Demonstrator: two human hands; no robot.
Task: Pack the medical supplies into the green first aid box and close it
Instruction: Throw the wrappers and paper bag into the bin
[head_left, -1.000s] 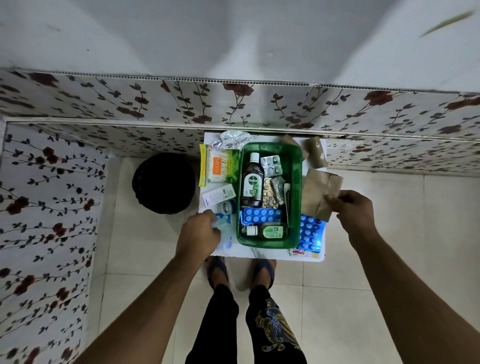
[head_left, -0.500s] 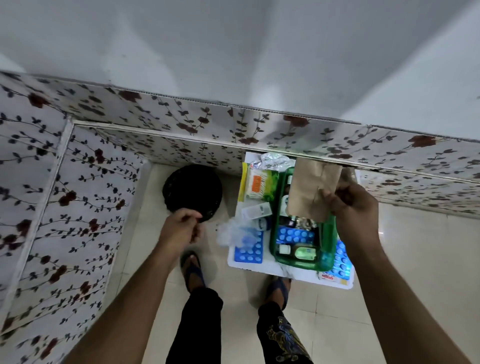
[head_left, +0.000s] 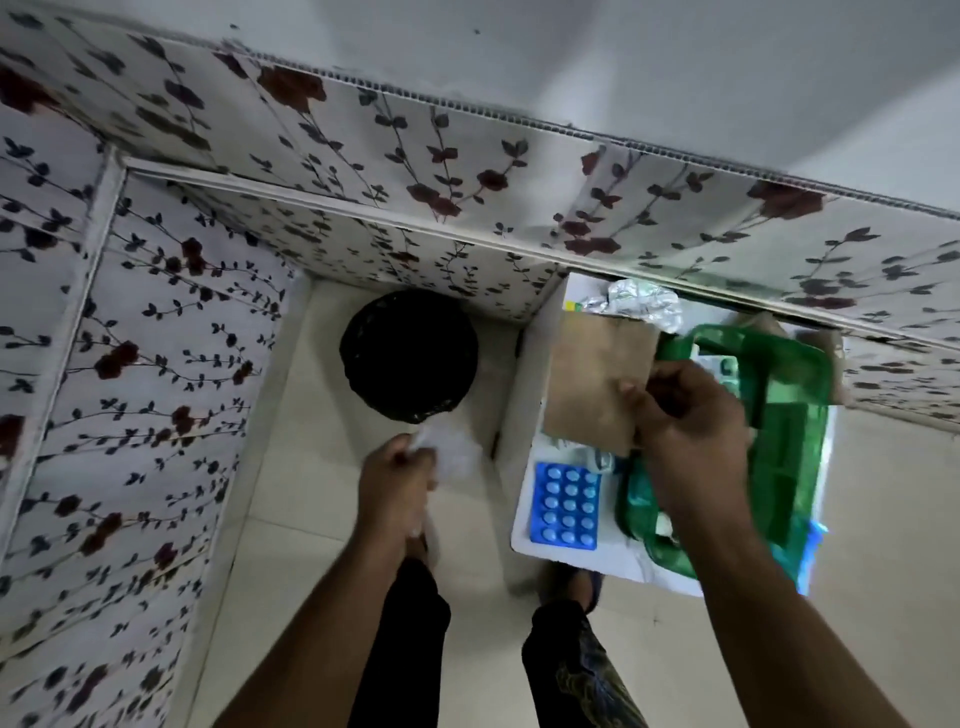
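Green first aid box (head_left: 789, 415) sits on the right part of a small white worktop (head_left: 524, 525), its lid off and its contents mostly blurred; a pale packet shows near its far end and something white near its close end. The worktop stands against a wall panel with a dark flower print (head_left: 467, 156), on a pale tiled floor (head_left: 311, 519).

The right hand (head_left: 691, 415) reaches over the left rim of the box, and its grip is pinched on the edge of a flat brown paper bag (head_left: 597, 384), thumb on top. The bag hangs above the left part of the worktop, just beside the box, and covers what lies under it. Behind the bag, at the far edge of the worktop, lies a crumpled clear wrapper (head_left: 639, 304). In front of the bag a blue blister pack of pale tablets (head_left: 566, 504) lies flat on the worktop, near its front left corner and just beside the box.

The left hand (head_left: 400, 483) is off the worktop, to its left, over the floor. Its grip is clenched on a piece of thin clear plastic (head_left: 447, 452), which bunches out from the fingers toward a round black basket (head_left: 410, 356) standing on the floor near the wall. Whether the plastic holds anything I cannot tell.

Below, the person's dark trouser legs and one foot show on the floor.
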